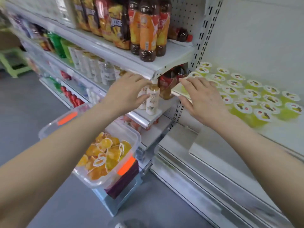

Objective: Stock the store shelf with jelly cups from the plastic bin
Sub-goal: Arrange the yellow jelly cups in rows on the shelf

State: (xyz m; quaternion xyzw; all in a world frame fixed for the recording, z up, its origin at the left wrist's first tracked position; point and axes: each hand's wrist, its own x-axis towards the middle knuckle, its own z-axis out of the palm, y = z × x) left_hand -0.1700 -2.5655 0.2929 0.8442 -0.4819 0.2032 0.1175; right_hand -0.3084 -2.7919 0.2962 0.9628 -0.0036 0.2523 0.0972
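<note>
The left hand (126, 91) is reaching to the frame's centre and appears to be grasping a slim white bottle with dark lettering (152, 100), thumb on its body and fingers over its cap. The right hand (203, 100) is lying released, fingers straight and spread, over the front edge of the white metal shelf (273, 134), where rows of green jelly cups with printed lids (248, 96) are already standing at the right of the frame. Whether its fingertips are touching the nearest cup I cannot tell. The clear plastic bin with orange latches (137, 139) is sitting at lower centre-left, below both hands, holding loose orange and yellow jelly cups (102, 153). Its long axis is running from upper left to lower right, and the left hand is probably the nearer one for the next pick.
</note>
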